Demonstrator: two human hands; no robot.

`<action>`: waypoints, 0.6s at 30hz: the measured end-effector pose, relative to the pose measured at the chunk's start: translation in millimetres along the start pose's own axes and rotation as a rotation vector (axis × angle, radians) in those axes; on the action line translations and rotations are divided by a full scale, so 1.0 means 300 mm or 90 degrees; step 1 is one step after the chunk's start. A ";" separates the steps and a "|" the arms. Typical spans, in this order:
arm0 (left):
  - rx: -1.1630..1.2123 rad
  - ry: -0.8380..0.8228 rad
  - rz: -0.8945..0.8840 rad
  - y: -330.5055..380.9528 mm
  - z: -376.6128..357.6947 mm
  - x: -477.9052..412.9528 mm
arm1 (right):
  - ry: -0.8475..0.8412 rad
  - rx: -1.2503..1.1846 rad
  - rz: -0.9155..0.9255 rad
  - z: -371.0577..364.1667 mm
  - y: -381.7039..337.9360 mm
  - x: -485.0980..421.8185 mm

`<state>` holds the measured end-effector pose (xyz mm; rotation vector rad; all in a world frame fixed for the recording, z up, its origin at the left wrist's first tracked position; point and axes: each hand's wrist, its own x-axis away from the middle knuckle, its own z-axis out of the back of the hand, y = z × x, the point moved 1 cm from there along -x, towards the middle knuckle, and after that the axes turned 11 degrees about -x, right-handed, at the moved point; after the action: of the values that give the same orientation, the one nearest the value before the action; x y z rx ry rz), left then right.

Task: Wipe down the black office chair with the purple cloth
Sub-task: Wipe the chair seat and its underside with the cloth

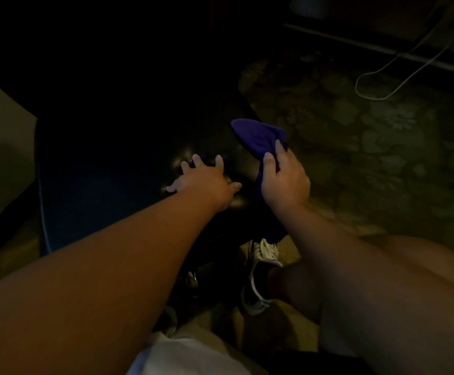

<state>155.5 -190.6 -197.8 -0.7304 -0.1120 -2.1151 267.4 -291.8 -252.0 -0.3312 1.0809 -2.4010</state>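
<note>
Purple cloth (258, 139) gripped in right hand (284, 180), left hand (204, 181) spread flat on black office chair (112, 158) beside it

From here, the chair (107, 163) fills the left and middle, and my left grip (204, 180) lies flat on the right part of its seat. Just to the right, at the seat's right edge, my right grip (285, 182) holds the cloth (255, 136), which sticks out ahead of the fingers and hangs below the wrist. A shoe (261, 269) stands on the floor (382, 163) nearer me, under the cloth's hanging end. A cable (377, 77) lies on the floor far back on the right.
</note>
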 end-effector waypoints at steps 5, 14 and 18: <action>-0.028 0.027 0.031 0.027 0.001 -0.024 | 0.081 -0.027 -0.063 -0.102 0.021 0.174; -0.037 0.038 0.049 0.042 -0.004 -0.044 | -0.052 -0.061 0.030 -0.270 -0.032 0.453; -0.036 0.047 0.042 0.037 -0.002 -0.042 | 0.006 -0.094 0.029 -0.206 -0.020 0.322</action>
<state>169.2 -188.7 -207.1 -0.6797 0.0129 -2.0860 158.1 -299.4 -286.1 -0.3418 1.2602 -2.2904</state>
